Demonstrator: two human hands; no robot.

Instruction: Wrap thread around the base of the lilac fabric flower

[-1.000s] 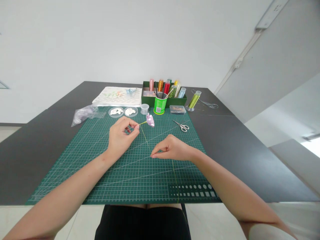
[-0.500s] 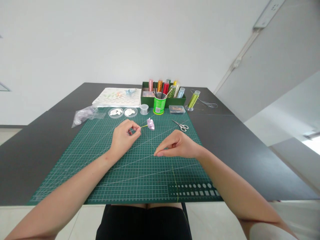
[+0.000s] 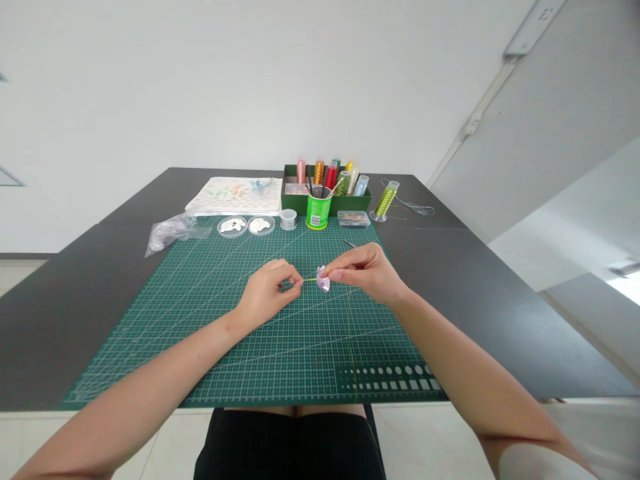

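My left hand [image 3: 273, 287] pinches the thin stem of a small artificial flower between thumb and forefinger. The pale lilac flower [image 3: 323, 280] points right, and its yellow-green wrapped stem [image 3: 311, 280] shows between the fingers and the petals. My right hand [image 3: 367, 272] is closed in a pinch, its fingertips right at the petals. A fine yellow-green thread [image 3: 351, 333] hangs from below the right hand, across the mat and over the table's front edge. Its end at the fingertips is too fine to see. Scissors [image 3: 350, 244] lie behind the right hand, mostly covered by it.
On the green cutting mat [image 3: 200, 333] stand two dishes of white pieces [image 3: 233, 227], a small clear jar [image 3: 288, 219], a green can [image 3: 317, 210] with tools and a flat case [image 3: 353, 219]. Behind are a box of thread spools [image 3: 295, 202] and white sheets [image 3: 225, 193]. One green spool [image 3: 387, 200] stands right.
My left hand has brought the flower right and nearer to me. My right hand has risen from the mat to the flower and now covers most of the scissors.
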